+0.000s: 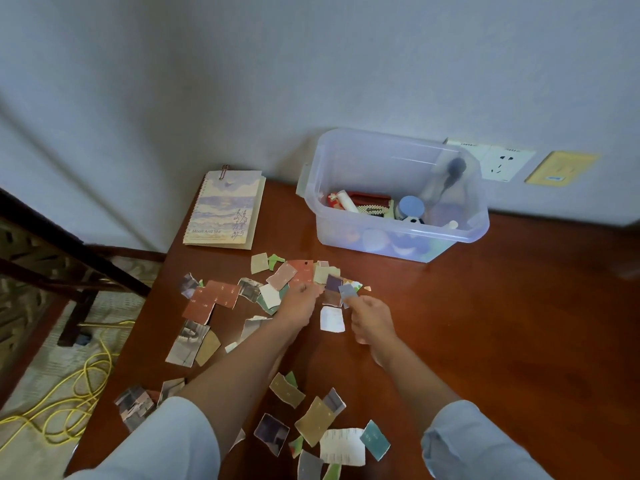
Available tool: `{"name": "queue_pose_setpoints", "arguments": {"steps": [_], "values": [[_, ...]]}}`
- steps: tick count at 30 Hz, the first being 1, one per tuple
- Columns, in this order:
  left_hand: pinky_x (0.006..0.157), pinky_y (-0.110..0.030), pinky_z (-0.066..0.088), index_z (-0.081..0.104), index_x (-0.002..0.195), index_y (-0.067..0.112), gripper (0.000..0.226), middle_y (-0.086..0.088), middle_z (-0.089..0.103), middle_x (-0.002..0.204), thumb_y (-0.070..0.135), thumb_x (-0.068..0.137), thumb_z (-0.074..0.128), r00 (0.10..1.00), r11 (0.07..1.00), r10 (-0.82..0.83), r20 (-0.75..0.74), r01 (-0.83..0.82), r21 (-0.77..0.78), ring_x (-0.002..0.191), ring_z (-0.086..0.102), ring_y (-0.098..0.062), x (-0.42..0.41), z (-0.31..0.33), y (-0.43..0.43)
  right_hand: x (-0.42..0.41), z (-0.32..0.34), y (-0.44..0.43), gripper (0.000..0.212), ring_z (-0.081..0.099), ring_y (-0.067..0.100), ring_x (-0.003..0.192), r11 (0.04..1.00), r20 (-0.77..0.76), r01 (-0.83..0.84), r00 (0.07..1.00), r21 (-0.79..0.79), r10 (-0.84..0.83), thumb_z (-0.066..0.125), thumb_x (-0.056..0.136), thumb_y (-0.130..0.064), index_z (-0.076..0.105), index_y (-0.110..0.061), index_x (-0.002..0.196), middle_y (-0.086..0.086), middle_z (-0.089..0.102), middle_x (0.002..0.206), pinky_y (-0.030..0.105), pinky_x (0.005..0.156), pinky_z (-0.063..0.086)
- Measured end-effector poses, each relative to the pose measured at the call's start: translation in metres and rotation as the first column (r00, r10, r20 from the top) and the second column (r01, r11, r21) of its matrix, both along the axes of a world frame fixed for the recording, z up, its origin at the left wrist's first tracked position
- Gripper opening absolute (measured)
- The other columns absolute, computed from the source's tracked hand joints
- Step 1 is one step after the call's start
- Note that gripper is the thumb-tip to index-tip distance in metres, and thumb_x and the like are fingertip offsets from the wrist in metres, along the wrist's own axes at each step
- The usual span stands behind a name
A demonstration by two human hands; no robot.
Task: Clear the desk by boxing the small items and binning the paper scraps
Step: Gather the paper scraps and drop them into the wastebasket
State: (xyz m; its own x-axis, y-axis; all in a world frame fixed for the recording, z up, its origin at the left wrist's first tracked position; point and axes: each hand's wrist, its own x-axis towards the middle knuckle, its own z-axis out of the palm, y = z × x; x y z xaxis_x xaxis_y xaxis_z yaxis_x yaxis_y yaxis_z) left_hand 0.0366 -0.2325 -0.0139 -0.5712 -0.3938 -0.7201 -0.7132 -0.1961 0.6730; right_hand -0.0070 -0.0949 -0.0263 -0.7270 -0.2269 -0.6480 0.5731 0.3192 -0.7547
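The right hand [372,320] pinched a grey-blue paper scrap [346,293] in its fingers. The left hand [298,304] rested on the scattered scraps [214,299]; whether its fingers gripped anything could not be told. The small items [410,206] lay in the box [398,233] at the rear of the bench [502,323].

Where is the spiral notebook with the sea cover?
Head view: the notebook lies on the wooden desk, far left corner, left of the clear plastic box.

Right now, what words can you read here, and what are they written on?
"Moon And Sea": on the notebook cover.
Brush characters beside it: too blurred to read.
Print on the paper scraps: too small to read.
Yellow wall label: too blurred to read.
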Motion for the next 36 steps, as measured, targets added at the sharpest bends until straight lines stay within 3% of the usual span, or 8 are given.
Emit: {"name": "queue_pose_setpoints", "arguments": {"steps": [4,9,12,18,23,26,31,36], "values": [[0.089,-0.035,0.050,0.046,0.118,0.029,0.044,0.003,0.060,0.111,0.028,0.081,0.069,0.924,0.858,-0.381,-0.033,0.340,-0.384,0.106,0.058,-0.020,-0.013,-0.008,-0.008,-0.018,-0.009,0.000,0.015,0.057,0.015,0.072,0.883,-0.267,-0.207,0.902,0.422,0.339,0.064,0.085,-0.034,0.054,-0.023,0.082,-0.006,0.059,0.081,0.029,0.059,0.043],[0.089,-0.033,0.048,0.034,0.140,0.032,0.071,0.004,0.053,0.131,0.039,0.080,0.072,0.773,0.506,-0.612,0.166,0.544,-0.669,0.117,0.055,-0.021,-0.035,-0.010,-0.018,-0.038,-0.011,-0.006,0.046,0.060,0.019,0.106,0.705,-0.276,-0.305,0.765,0.641,0.582,0.051,0.092,-0.048,0.043,-0.034,0.135,-0.006,0.057,0.125,0.030,0.075,0.049],[0.089,-0.035,0.047,0.034,0.139,0.032,0.075,0.000,0.044,0.131,0.046,0.076,0.072,0.722,0.402,-0.630,0.286,0.618,-0.676,0.121,0.050,-0.025,-0.044,-0.014,-0.023,-0.045,-0.012,-0.013,0.041,0.062,0.019,0.092,0.601,-0.205,-0.357,0.715,0.715,0.668,0.060,0.090,-0.044,0.046,-0.033,0.128,-0.004,0.052,0.121,0.025,0.062,0.045],[0.085,-0.032,0.049,0.045,0.122,0.021,0.064,-0.003,0.040,0.122,0.053,0.074,0.072,0.686,0.338,-0.623,0.375,0.668,-0.663,0.112,0.053,-0.023,-0.050,-0.023,-0.022,-0.054,-0.011,-0.022,0.020,0.060,0.020,0.082,0.561,-0.165,-0.360,0.716,0.745,0.679,0.066,0.085,-0.028,0.054,-0.027,0.100,-0.004,0.055,0.105,0.024,0.055,0.039],[0.085,-0.033,0.049,0.055,0.111,0.025,0.043,0.002,0.051,0.113,0.047,0.077,0.070,0.703,0.410,-0.640,0.311,0.655,-0.635,0.106,0.057,-0.019,-0.048,-0.029,-0.021,-0.052,-0.009,-0.020,0.001,0.062,0.019,0.075,0.531,-0.162,-0.355,0.696,0.769,0.700,0.062,0.085,-0.025,0.061,-0.026,0.086,-0.004,0.063,0.089,0.023,0.056,0.046],[0.076,-0.033,0.049,0.057,0.092,0.027,0.027,0.004,0.064,0.096,0.049,0.079,0.067,0.739,0.528,-0.633,0.229,0.629,-0.571,0.093,0.062,-0.018,-0.047,-0.027,-0.020,-0.048,-0.009,-0.016,0.011,0.059,0.017,0.073,0.623,-0.196,-0.340,0.751,0.705,0.631,0.061,0.084,-0.033,0.058,-0.025,0.077,-0.005,0.063,0.083,0.022,0.052,0.038],[0.062,-0.032,0.043,0.047,0.065,0.016,0.022,0.002,0.056,0.060,0.023,0.082,0.057,0.886,0.816,-0.462,0.043,0.444,-0.370,0.062,0.057,-0.017,-0.044,-0.021,-0.012,-0.043,-0.004,-0.008,0.016,0.048,0.016,0.056,0.958,-0.159,-0.081,0.979,0.274,0.128,0.060,0.084,-0.015,0.050,-0.012,0.071,0.004,0.053,0.066,0.029,0.053,0.040],[0.049,-0.023,0.037,0.055,0.086,0.014,0.010,-0.006,0.071,0.083,0.012,0.089,0.046,0.978,0.975,-0.209,-0.007,0.208,-0.084,0.054,0.053,-0.011,-0.042,-0.011,-0.005,-0.042,0.009,0.005,0.016,0.066,0.023,0.063,0.952,0.101,0.293,0.953,-0.086,-0.285,0.044,0.083,0.009,0.052,-0.005,0.087,0.015,0.065,0.079,0.031,0.057,0.056]]}}
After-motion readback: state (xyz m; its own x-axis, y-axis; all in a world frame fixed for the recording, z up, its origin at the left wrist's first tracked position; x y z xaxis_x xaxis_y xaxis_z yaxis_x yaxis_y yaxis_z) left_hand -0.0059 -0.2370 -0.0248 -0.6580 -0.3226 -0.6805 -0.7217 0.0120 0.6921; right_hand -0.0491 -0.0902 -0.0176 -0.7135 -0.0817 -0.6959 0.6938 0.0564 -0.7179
